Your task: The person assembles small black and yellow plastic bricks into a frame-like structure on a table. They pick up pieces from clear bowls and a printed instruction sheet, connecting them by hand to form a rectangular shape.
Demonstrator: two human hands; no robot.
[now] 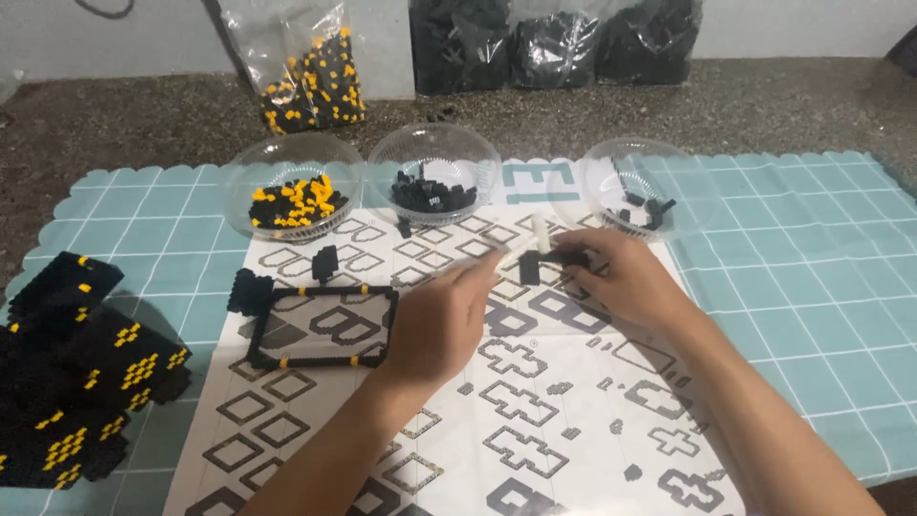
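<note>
Left hand (441,325) grips white tool (521,247); right hand (621,277) pinches black piece (531,268) over sheet (535,401), near bowls (435,172).

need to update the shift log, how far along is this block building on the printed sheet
Done: a heap of finished black and yellow pieces sits at the left, and a black rectangular frame lies on the printed sheet. In hand: the left hand holds a white tool against small black blocks in the right hand. Left: the three clear bowls hold loose blocks.

Dim, even light; slightly soft focus
</note>
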